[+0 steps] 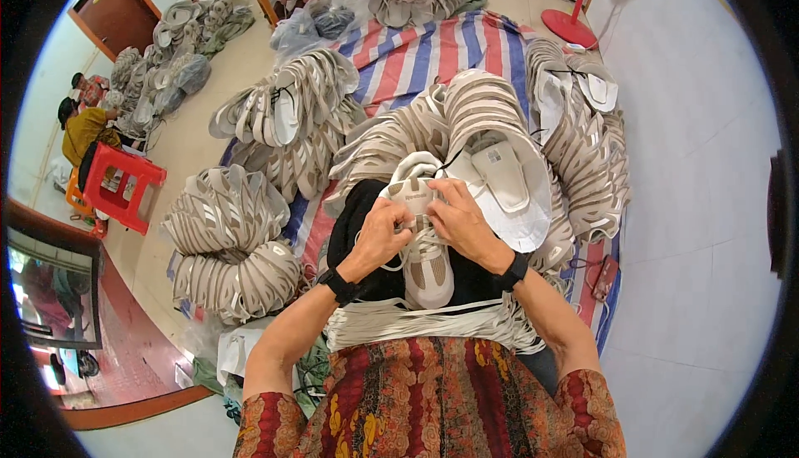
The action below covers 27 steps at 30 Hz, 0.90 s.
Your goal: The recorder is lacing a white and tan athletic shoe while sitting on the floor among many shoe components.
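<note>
The person sits with a pale shoe point(429, 271) on the lap, over a black cloth point(354, 216), toe toward the body. Both hands grasp its upper part near the tongue: left hand point(384, 231) and right hand point(464, 222), with bent fingers; whether they also pinch the lace, one cannot tell. White laces point(433, 326) lie across the lap. Around, stacks point(487, 96) of nested uppers stand on a striped sheet point(399, 62). Beyond, a clear bag point(320, 27) contains something dark, too unclear to name.

Small dark lettering point(414, 196) crosses the tongue point(403, 190) of the lace-up shoe point(430, 281) before you; beyond, near a white lining's point(504, 181) far edge, a tiny label point(495, 156) is illegible.
</note>
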### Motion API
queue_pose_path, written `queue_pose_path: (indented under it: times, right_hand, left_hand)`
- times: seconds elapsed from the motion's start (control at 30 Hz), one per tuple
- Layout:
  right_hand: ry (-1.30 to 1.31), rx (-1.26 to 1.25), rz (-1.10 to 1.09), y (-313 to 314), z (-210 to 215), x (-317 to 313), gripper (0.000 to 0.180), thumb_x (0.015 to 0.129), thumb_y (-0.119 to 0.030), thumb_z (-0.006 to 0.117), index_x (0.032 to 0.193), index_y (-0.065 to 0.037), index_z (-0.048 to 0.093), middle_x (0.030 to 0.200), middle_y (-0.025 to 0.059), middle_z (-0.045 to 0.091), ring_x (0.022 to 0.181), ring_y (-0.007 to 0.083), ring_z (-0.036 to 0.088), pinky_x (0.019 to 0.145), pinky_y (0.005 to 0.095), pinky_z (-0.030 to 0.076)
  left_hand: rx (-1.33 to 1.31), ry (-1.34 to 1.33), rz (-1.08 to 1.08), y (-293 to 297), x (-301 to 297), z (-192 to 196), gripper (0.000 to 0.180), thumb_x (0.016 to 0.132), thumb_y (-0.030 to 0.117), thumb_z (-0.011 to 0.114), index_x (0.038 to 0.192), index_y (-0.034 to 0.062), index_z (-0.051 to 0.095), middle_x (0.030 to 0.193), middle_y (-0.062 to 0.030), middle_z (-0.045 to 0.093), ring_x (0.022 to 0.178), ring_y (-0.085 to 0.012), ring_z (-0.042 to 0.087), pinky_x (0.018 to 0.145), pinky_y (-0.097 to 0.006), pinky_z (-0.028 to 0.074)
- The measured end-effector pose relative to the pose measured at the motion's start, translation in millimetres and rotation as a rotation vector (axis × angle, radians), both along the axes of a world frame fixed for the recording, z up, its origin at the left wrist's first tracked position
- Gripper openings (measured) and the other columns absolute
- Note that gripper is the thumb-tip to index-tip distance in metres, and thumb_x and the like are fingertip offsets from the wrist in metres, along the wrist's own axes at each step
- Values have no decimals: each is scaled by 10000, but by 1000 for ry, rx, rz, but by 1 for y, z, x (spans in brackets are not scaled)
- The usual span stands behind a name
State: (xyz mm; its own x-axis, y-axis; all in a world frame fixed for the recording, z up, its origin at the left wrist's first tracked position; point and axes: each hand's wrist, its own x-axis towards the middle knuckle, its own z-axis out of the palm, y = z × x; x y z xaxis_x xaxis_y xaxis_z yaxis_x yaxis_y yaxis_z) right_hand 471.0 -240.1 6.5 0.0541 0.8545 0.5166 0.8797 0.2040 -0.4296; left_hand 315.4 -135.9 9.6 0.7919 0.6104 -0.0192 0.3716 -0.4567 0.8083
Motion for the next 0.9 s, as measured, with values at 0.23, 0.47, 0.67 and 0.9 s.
queue_pose_path:
  times: [0.23,0.47,0.67,0.9]
  right_hand:
    - [-210,165,-187,6,19,22,98,661,-51,577,739,2,550,954,141,551,905,310,501,784,395,417]
    - [-216,239,-460,-11,26,102,79,631,-35,573,682,-23,514,932,102,566,843,275,511,712,367,435]
    - [-189,96,-653,-16,17,105,84,648,-53,592,714,-26,546,915,70,560,817,274,502,702,366,422]
    - [-267,75,-517,-38,10,76,146,676,-86,613,810,-32,588,907,92,549,871,271,506,749,383,401]
  left_hand:
    - [744,-171,-197,0,-3,1,34,696,26,585,687,56,597,698,-103,557,725,-262,537,713,-345,436]
    - [559,-279,-75,8,4,1,79,690,59,622,646,10,579,652,-108,546,709,-263,545,639,-356,451]
    - [1085,125,121,62,-69,16,114,646,81,551,545,74,500,591,-85,489,652,-261,516,569,-383,422]
    - [782,125,290,110,-153,3,93,686,52,633,633,6,571,653,-146,540,686,-322,526,617,-393,416]
